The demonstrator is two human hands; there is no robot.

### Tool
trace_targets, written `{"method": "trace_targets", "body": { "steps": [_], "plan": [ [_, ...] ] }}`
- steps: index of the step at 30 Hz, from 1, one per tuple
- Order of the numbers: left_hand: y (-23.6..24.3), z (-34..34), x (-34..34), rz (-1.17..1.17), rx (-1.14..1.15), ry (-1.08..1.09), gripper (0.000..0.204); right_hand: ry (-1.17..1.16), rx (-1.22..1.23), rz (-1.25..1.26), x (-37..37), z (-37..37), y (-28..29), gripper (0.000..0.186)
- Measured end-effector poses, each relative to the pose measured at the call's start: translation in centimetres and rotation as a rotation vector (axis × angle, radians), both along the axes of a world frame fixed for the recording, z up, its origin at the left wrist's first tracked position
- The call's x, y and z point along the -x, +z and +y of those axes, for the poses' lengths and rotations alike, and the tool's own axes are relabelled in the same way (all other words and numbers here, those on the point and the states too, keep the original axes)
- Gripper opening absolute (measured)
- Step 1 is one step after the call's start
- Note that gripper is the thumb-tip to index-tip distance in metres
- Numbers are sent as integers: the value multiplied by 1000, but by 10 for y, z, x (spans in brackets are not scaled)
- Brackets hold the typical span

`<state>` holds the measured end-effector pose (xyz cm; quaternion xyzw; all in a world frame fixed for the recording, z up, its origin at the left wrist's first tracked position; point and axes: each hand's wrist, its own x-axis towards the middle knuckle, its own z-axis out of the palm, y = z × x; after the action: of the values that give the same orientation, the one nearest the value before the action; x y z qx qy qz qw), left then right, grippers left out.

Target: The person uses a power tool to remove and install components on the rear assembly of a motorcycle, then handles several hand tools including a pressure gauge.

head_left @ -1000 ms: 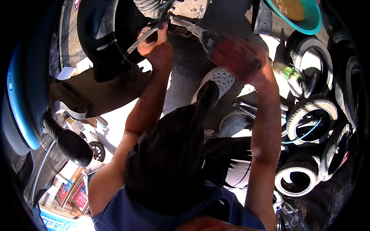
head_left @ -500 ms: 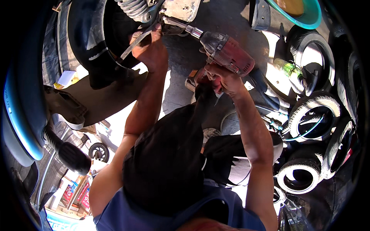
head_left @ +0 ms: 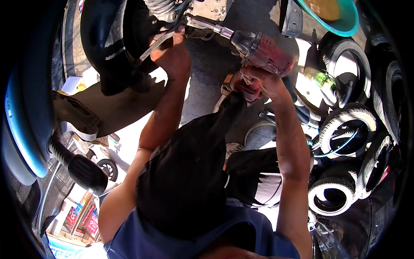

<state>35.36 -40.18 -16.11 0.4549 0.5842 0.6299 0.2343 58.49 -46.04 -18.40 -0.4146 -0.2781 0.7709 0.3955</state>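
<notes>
1. Your right grip (head_left: 261, 80) is wrapped round the handle of the red-and-black power tool (head_left: 269, 54), whose body sits just above the grip with its nose pointing up and left.
2. Ahead of that grip, the tool's silver socket (head_left: 224, 31) carries a slim shaft (head_left: 200, 23) that ends close beside your left fingertips.
3. Your left grip (head_left: 172, 62) is up against the flat metal strip (head_left: 158, 44), fingers curled behind it; it is dark there, so I can't tell whether they are closed on the strip or on something beyond it.
4. To work well here, line the shaft up straight with whatever it meets, brace your right wrist against twist, and squeeze the trigger gently. Your left fingertips would be safer a little clear of the spinning end.
5. Just above the left grip is the pale coil spring (head_left: 160, 8); to its left, the big black curved piece (head_left: 97, 36). The pale metal plate (head_left: 211, 11) lies above the shaft.
6. Farther out, right of your right grip, are the bottle (head_left: 321, 79) and tyres (head_left: 330, 196), with the green basin (head_left: 350, 26) up and right.
</notes>
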Motion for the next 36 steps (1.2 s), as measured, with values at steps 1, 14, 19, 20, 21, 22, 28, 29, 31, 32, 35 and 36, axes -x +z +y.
{"method": "trace_targets", "body": {
  "steps": [1, 14, 19, 20, 21, 22, 28, 29, 31, 32, 35, 36],
  "plan": [
    [-1, -1, 0, 9, -7, 6, 20, -11, -30, -37, 3, -1, -1, 12],
    [-5, 5, -6, -77, -104, -34, 22, -9, 337, 458, 17, -6, 0, 37],
    [2, 2, -4, -22, -9, -5, 20, -32, 253, 272, 22, -11, 7, 33],
    [2, 2, -4, -29, -2, 1, 20, -27, 240, 231, 19, -8, 13, 32],
    [1, 2, -3, -6, -8, -4, 20, -22, 227, 191, 17, -6, 17, 31],
    [-1, 3, -1, 16, -15, -9, 21, -30, 212, 179, 17, -4, 20, 32],
    [2, 2, -2, 9, -23, -9, 23, -17, 211, 217, 14, 5, 23, 29],
    [1, 2, -1, 12, -26, -6, 23, -21, 225, 236, 14, 5, 23, 28],
    [1, 3, -2, 24, -14, -9, 22, -36, 233, 254, 14, 5, 23, 26],
    [2, 3, -2, 31, -6, -10, 22, -46, 226, 253, 15, 5, 24, 25],
    [3, 3, -2, 15, -16, -18, 23, -29, 195, 267, 16, 5, 20, 24],
    [4, 4, -2, 14, -14, -15, 22, -15, 183, 273, 16, 5, 19, 25]
  ]
}}
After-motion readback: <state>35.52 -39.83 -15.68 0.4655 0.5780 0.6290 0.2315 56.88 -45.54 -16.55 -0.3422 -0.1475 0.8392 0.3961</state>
